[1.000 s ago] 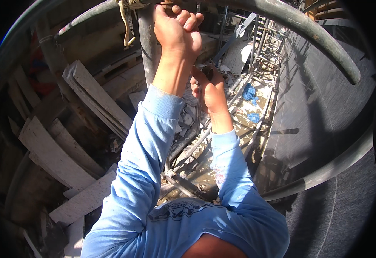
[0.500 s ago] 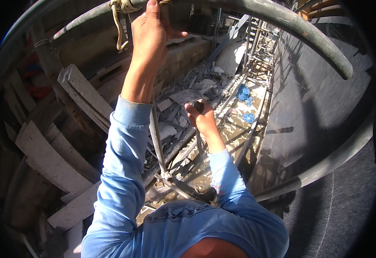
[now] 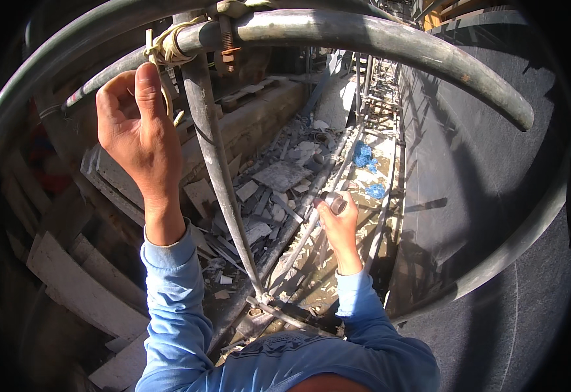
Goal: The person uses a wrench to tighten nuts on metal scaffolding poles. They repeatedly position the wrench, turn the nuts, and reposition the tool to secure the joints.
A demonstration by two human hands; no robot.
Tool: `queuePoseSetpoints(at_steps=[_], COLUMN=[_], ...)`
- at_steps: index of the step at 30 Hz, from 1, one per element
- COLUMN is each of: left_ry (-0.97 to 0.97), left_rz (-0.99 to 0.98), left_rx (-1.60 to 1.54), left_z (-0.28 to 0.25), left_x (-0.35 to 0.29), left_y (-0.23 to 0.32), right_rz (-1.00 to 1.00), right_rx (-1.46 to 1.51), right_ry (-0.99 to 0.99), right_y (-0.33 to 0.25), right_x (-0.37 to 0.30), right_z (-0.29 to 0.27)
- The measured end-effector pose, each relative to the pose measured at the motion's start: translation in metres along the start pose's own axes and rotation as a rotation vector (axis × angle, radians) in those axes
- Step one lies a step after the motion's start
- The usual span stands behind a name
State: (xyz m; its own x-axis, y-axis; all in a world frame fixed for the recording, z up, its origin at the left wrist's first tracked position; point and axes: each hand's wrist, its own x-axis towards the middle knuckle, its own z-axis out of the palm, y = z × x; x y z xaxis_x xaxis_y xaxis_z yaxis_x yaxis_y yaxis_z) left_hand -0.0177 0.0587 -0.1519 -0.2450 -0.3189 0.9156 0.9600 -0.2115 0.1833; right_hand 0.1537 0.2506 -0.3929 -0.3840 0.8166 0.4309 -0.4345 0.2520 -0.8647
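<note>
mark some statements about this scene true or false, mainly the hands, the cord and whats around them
1. The right hand holds a dark tool with a round end. True.
2. In the picture, the left hand is just below the wraps of pale cord. True.
3. The left hand is to the right of the upright pole. False: it is to the left of the upright pole.
4. A threaded bolt with a rusty nut is to the right of the pale cord. True.
5. The crumpled scraps beyond the right hand are red. False: the crumpled scraps are blue.
</note>
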Motion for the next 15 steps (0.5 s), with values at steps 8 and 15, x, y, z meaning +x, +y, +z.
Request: queuePoseSetpoints(at_steps=[8,15], left_ry=[-0.321,-0.371], left_rz=[0.235,-0.098], left_rx=[0.197,0.414], left_z=[0.028,0.076], left_x=[-0.01,0.013], left_y=[0.021,0.013], right_rz=[-0.548,-0.263], right_rx=[0.73,0.908], right_ry=[0.365,-0.276], right_y=[-0.142,-0.14], right_x=[0.249,0.336], right_z=[0.065,0.147])
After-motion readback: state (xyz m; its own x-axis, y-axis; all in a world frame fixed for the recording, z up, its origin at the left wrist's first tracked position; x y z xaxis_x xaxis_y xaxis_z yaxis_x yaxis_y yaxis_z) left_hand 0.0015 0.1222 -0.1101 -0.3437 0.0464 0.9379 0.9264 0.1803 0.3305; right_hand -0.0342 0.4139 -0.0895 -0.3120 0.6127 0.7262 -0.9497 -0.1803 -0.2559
